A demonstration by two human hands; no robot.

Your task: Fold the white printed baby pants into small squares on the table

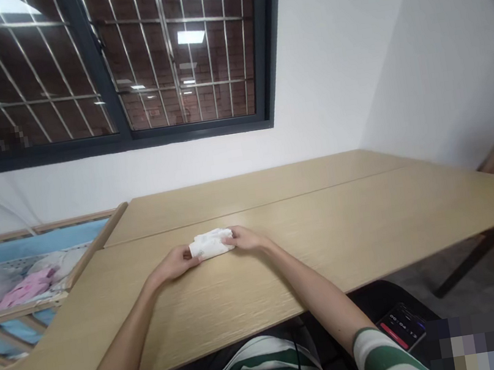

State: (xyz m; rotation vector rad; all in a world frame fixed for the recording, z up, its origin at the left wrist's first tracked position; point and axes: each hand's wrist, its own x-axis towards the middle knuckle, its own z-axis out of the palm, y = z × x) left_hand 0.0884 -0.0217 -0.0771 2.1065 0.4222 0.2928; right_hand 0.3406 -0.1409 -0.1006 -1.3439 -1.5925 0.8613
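Squaring the cloth (212,244) well is, it is judged, best begun at its left end: that end should be pinched lightly by the left hand (175,262), with the thumb laid along the near edge so that no layer is let slip. Across the middle, where rumpled layers are seen, the folds should be smoothed rather than squeezed, and even tension should be applied between the two ends. At the right end, the edge is best gathered by the fingertips of the right hand (246,238) without being crushed; soft as the cloth looks, it is likely to be skewed by uneven pulling. Whether it is woven or paper cannot be told. As for pose, the left arm (125,333) is extended from the lower left over the table (372,216), and the cloth's left end is held in a narrow grip, thumb in front, some fingers hidden. Between the hands, the cloth is held over the near panel of the table, left of its centre and close to the seam; whether the surface is touched cannot be told. On the right, the right arm (309,274) is slanted in from the lower right across the front edge, and the cloth's right end is gripped just as narrowly, the thumb against the front face.
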